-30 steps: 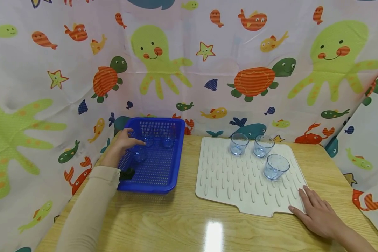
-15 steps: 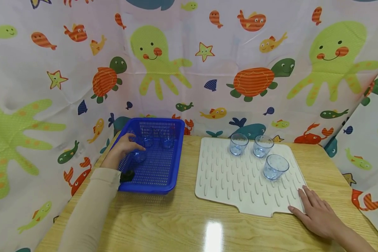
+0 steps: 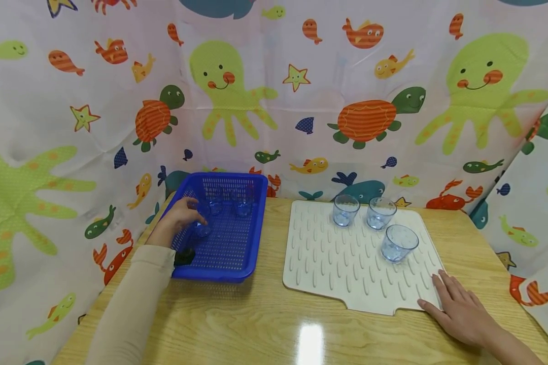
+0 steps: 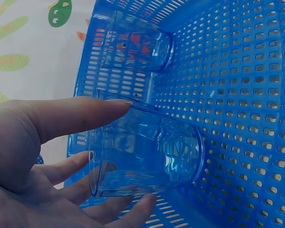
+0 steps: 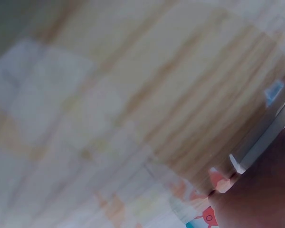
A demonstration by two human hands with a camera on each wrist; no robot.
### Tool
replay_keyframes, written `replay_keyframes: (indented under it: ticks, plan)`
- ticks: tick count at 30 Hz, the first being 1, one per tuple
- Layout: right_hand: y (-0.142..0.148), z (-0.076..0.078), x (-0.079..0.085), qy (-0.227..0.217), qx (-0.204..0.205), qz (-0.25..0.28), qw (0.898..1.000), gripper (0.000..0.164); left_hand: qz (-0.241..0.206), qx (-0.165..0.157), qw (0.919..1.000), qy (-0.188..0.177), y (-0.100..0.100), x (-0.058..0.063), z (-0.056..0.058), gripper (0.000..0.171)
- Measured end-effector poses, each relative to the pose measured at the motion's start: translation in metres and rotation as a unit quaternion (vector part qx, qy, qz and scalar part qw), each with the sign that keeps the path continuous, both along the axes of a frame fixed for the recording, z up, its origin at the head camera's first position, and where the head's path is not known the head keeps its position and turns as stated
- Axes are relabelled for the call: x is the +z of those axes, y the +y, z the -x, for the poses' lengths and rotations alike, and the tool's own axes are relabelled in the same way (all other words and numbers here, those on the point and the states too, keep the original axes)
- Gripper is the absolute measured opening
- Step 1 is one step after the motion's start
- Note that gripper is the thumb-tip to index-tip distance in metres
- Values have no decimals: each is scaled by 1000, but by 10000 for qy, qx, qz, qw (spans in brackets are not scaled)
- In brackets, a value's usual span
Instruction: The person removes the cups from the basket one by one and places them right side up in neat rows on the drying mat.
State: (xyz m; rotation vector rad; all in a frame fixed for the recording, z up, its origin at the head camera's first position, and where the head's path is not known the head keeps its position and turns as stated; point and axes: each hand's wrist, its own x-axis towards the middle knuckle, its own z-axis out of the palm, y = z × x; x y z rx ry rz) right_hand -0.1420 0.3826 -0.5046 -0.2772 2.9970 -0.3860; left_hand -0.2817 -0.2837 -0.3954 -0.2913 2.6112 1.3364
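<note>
- The left hand (image 3: 180, 215) reaches down into a rectangular blue plastic basket with a perforated floor (image 3: 226, 248); its thumb and fingers stand wide, on opposite sides of a clear, blue-tinted, tapered drinking glass (image 4: 154, 147). Whether they grip it, I cannot tell.
- That glass is inside the basket, its base towards the basket's floor.
- Two more clear glasses are farther back there, one at the left (image 3: 215, 205), one at the right (image 3: 243, 207).
- The right hand (image 3: 463, 309) lies with fingers extended on the near right corner of a flat cream ridged mat (image 3: 329, 258), holding nothing.
- On the mat three similar glasses stand upright: a left one (image 3: 345, 210), a middle one (image 3: 381, 213) and a nearer one (image 3: 399, 243).
- Basket and mat rest apart on a light wood-grain desk (image 3: 255, 329).
</note>
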Motion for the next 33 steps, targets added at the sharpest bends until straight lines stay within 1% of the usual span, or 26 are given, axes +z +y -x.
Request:
replay_keyframes:
  ticks: [6,10,14,17,22,29,33]
  plan:
    - [-1,-1,1,21,-1,-50,10000,95,-69,0,10000,-18,0,-3,-1,86]
    - [-1,0,3,37,18,-51,10000,94,-239,-11,9997,-44,1,-3,-1,87]
    - [1,1,1,16,28,-12,10000,95,-464,-54,9989,-102,0,-2,-3,90]
    - [1,1,-1,26,51,-8,10000,95,-532,-164,9984,-97,-1,-1,-4,91]
    - [1,2,-3,70,57,-57,9999,94,-502,-391,9980,48,-1,2,-4,90]
    - [2,1,-3,54,41,-30,10000,93,-556,-475,9970,250,5,8,-3,89]
    - [1,0,-2,19,15,4,10000,93,-518,-615,9962,342,9,11,-3,89]
